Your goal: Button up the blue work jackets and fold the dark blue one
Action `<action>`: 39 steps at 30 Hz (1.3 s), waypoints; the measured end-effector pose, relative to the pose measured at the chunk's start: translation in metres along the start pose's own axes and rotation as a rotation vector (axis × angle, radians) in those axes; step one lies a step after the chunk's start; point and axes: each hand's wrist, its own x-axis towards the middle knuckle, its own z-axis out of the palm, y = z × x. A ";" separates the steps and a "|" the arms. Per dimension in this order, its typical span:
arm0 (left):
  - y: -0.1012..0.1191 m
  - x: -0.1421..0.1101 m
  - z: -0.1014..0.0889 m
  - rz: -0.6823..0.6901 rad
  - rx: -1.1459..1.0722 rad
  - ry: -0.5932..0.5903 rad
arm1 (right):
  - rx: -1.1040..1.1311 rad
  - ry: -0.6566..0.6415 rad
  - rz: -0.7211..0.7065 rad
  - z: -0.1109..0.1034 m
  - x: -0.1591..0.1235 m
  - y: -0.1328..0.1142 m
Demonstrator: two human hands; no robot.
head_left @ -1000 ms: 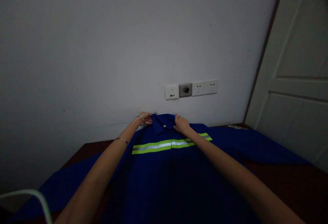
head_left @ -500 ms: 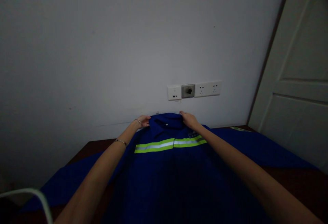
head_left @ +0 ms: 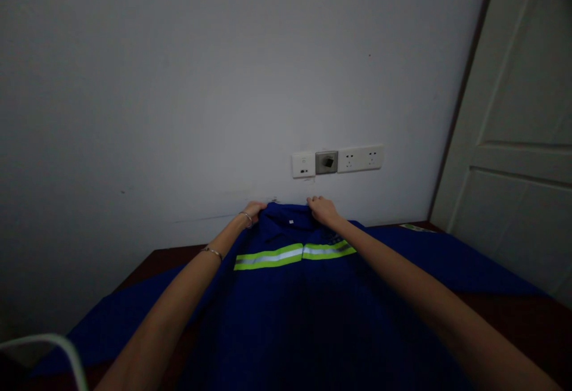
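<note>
A dark blue work jacket [head_left: 277, 295] lies spread front side up, its sleeves stretched out to both sides. Across its chest runs a yellow-green and silver reflective strip [head_left: 272, 256]. At the far end, the collar [head_left: 295, 211] stands a little raised near the wall, a small white label showing inside. My left hand [head_left: 255, 209] pinches the collar's left end, with two bangles on that arm. The collar's right side is gripped by my right hand [head_left: 322, 207], fingers curled over the edge. My right forearm covers part of the jacket's chest and right shoulder.
The jacket rests on a dark reddish table [head_left: 167, 255] against a white wall [head_left: 179, 93]. Sockets and a switch [head_left: 348, 160] sit low on that wall. A pale panelled door [head_left: 518, 158] stands at the right. A white curved tube [head_left: 53, 338] shows at lower left.
Both hands have drawn slightly closer together along the collar, my right hand shifting a little left. The view has tilted slightly. Both hands keep hold of the collar.
</note>
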 end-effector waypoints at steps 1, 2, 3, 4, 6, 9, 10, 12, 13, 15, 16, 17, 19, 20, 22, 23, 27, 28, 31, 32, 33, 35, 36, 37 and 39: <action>0.002 -0.003 0.002 0.007 0.000 -0.016 | -0.003 0.000 -0.026 0.000 0.000 -0.006; 0.004 -0.006 0.004 0.014 0.000 -0.034 | -0.006 0.000 -0.057 0.001 0.000 -0.012; 0.005 -0.009 0.006 0.021 0.000 -0.051 | -0.011 0.001 -0.091 0.001 0.001 -0.017; 0.006 -0.012 0.008 0.029 0.001 -0.065 | -0.018 0.002 -0.121 0.001 0.002 -0.021; 0.008 -0.016 0.011 0.052 0.006 -0.081 | -0.035 0.005 -0.163 0.001 0.004 -0.027; 0.009 -0.019 0.015 0.093 0.016 -0.079 | -0.047 -0.006 -0.180 -0.001 0.010 -0.029; 0.009 -0.020 0.016 0.105 0.021 -0.075 | -0.047 -0.013 -0.180 -0.001 0.012 -0.028; 0.009 -0.020 0.017 0.127 0.034 -0.065 | -0.049 -0.027 -0.176 -0.002 0.016 -0.025; 0.009 -0.019 0.017 0.138 0.043 -0.056 | -0.050 -0.035 -0.170 -0.002 0.017 -0.024; 0.010 -0.017 0.015 0.163 0.065 -0.029 | -0.051 -0.054 -0.153 -0.001 0.019 -0.020; 0.010 -0.015 0.013 0.178 0.079 -0.010 | -0.051 -0.063 -0.142 -0.001 0.020 -0.018; 0.010 -0.013 0.011 0.192 0.097 0.011 | -0.052 -0.070 -0.131 -0.001 0.020 -0.017; 0.010 -0.007 0.006 0.216 0.146 0.052 | -0.052 -0.070 -0.108 -0.002 0.021 -0.013; 0.009 -0.005 0.004 0.225 0.176 0.070 | -0.052 -0.063 -0.095 -0.003 0.021 -0.011; 0.006 0.000 0.001 0.241 0.236 0.098 | -0.052 -0.045 -0.070 -0.005 0.022 -0.007; 0.004 0.002 0.000 0.247 0.263 0.107 | -0.051 -0.037 -0.059 -0.007 0.023 -0.006; -0.009 0.002 0.001 0.247 0.358 0.107 | -0.047 -0.023 -0.032 -0.011 0.026 -0.002; -0.012 0.000 0.001 0.238 0.378 0.099 | -0.046 -0.021 -0.027 -0.011 0.026 -0.002; -0.019 -0.005 -0.002 0.201 0.429 0.067 | -0.048 -0.013 -0.016 -0.012 0.027 -0.003; -0.021 -0.006 -0.004 0.184 0.449 0.046 | -0.049 -0.009 -0.013 -0.012 0.027 -0.004; -0.023 -0.007 -0.006 0.161 0.473 0.014 | -0.050 -0.006 -0.010 -0.011 0.026 -0.004; -0.026 -0.008 -0.011 0.084 0.540 -0.079 | -0.051 -0.002 -0.003 -0.010 0.025 -0.004; -0.027 -0.008 -0.013 0.029 0.582 -0.132 | -0.051 -0.002 0.001 -0.010 0.025 -0.004; -0.029 -0.008 -0.015 -0.034 0.619 -0.178 | -0.051 -0.005 0.005 -0.009 0.025 -0.004; -0.033 -0.007 -0.017 -0.161 0.640 -0.234 | -0.049 -0.012 0.015 -0.008 0.024 -0.003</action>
